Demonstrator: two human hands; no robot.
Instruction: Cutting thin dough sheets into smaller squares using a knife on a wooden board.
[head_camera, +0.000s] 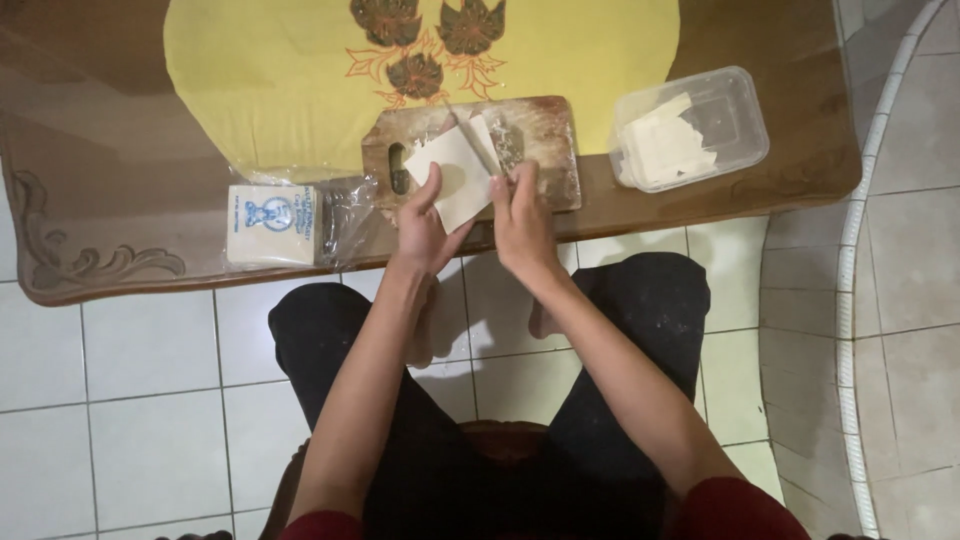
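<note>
My left hand (425, 228) holds a pale square sheet of thin dough (455, 175) by its lower left corner, lifted over a wooden cutting board (545, 130). My right hand (520, 220) grips a knife (480, 135) whose thin blade lies across the sheet's right side, pointing up and to the left. More pale sheets lie under the lifted one on the board. Both hands sit at the near edge of the board, close together.
A clear plastic tub (690, 125) with cut pale sheets stands right of the board. An open plastic packet of square sheets (272, 225) lies to the left. A yellow embroidered cloth (290, 70) covers the wooden table (100, 190). White floor tiles lie below.
</note>
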